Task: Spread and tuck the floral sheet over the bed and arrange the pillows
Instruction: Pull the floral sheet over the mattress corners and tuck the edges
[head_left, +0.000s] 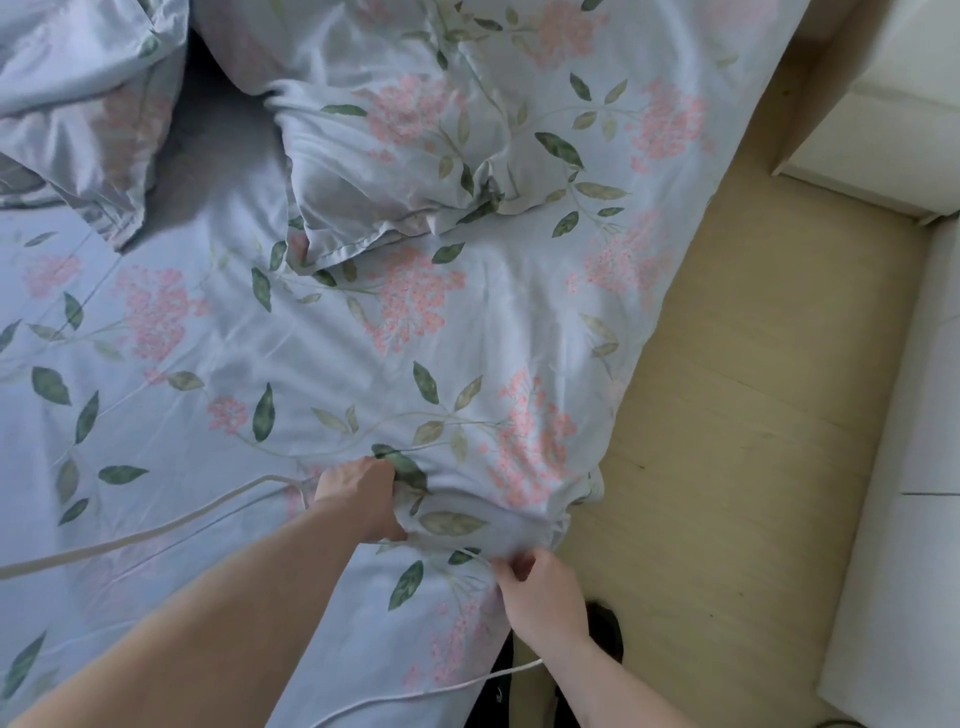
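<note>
Wooden floor (727, 415) strip at frame right, white furniture (893, 104) beyond; room to step tight. Floral sheet (311, 364) covers bed, hangs over right edge. Fabric likely light, soft, bunches easily. Left hand (363, 493) grips bunched fold lower centre; right hand (540, 587) pinches edge beside it. Pillows (395, 156) rumpled at top. White cord (130, 540) crosses sheet lower left: snag risk.
</note>
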